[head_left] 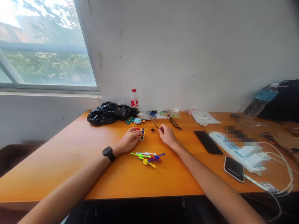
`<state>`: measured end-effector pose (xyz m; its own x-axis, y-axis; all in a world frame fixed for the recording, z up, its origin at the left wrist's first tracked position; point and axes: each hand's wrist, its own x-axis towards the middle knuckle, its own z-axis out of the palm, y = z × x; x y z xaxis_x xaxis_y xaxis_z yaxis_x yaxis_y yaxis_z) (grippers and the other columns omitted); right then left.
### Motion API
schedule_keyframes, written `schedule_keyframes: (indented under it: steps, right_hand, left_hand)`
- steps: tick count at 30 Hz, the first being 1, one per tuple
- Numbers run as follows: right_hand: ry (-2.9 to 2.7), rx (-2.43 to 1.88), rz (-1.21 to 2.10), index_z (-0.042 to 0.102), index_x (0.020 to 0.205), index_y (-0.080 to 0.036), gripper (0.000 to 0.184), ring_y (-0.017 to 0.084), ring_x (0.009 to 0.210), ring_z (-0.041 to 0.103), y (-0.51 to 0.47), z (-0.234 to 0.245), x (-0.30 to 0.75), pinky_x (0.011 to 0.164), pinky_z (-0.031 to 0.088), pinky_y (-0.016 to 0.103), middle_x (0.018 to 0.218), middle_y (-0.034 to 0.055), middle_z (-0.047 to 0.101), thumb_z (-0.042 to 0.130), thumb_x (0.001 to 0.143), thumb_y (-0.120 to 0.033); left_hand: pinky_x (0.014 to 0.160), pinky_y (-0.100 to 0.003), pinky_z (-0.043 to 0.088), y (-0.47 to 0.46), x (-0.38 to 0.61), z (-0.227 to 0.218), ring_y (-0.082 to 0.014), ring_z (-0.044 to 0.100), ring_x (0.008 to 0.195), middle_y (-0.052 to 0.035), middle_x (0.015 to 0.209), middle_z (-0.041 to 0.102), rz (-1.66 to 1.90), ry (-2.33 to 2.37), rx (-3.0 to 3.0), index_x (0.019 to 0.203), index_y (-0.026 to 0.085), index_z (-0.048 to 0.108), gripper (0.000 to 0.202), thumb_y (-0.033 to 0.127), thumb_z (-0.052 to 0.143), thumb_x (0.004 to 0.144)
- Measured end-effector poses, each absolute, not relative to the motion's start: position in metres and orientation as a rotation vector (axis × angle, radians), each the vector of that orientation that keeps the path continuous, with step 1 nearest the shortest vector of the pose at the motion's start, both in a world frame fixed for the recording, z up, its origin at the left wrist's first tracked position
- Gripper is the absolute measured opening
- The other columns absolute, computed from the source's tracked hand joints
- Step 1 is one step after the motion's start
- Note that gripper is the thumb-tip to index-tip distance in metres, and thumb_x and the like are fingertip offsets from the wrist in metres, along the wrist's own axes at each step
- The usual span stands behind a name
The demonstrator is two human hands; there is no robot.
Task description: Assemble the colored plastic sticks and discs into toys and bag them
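Daylight from the overexposed window (46,67) at left glazes the table (70,155); the right edge blurs.

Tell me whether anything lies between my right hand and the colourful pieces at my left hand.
Yes: a small round black piece lies on the table between your right hand and the colourful pieces at your left hand.

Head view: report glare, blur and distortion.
Head view: window burnt out at top left; pale glare on the table, left of centre; water bottle at right stretched and soft; pixelation over part of the power strip; arrows fairly crisp.
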<state>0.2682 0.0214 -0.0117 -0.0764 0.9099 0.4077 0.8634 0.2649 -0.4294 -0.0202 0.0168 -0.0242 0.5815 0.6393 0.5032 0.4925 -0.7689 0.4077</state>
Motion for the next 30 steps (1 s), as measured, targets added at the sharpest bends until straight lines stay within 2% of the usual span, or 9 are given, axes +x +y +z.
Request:
schedule_keyframes:
  steps: [7,13,24,30]
  right_hand:
    - [-1.9,-1.53,0.238,0.073,0.108,-0.016,0.023,0.023,0.088,0.07,0.03,-0.025,0.268,0.081,0.052,0.032,0.103,0.0111,0.077,0.055,0.095,-0.009]
    - [-1.939,-1.488,0.226,0.074,0.104,-0.016,0.027,0.024,0.102,0.069,0.03,-0.025,0.267,0.094,0.051,0.034,0.109,0.0114,0.077,0.052,0.094,-0.004]
    - [-2.044,-1.333,0.334,0.07,0.089,-0.018,0.029,0.019,0.088,0.066,0.023,-0.017,0.259,0.083,0.05,0.027,0.093,0.0064,0.072,0.047,0.088,0.001]
    - [-2.16,-1.146,0.522,0.073,0.092,-0.018,0.026,0.017,0.085,0.067,0.008,-0.012,0.249,0.08,0.05,0.026,0.093,0.0048,0.074,0.052,0.088,-0.004]
  left_hand:
    - [0.119,-0.053,0.043,0.016,-0.02,-0.022,-0.0295,0.053,0.137,-0.0077,0.143,0.069,0.995,0.974,2.635,0.123,0.026,0.076,0.031,0.037,0.053,0.105]
    - [0.12,-0.054,0.041,0.015,-0.018,-0.022,-0.0289,0.054,0.135,-0.0077,0.142,0.069,1.038,0.986,2.637,0.122,0.025,0.076,0.029,0.035,0.056,0.104]
    - [0.113,-0.053,0.048,0.012,-0.017,-0.018,-0.0305,0.056,0.129,-0.0065,0.133,0.073,1.134,0.985,2.543,0.117,0.026,0.078,0.024,0.032,0.062,0.1]
    - [0.108,-0.05,0.05,0.009,-0.015,-0.013,-0.0292,0.059,0.122,-0.0065,0.121,0.077,1.164,0.954,2.548,0.111,0.027,0.081,0.023,0.032,0.061,0.1]
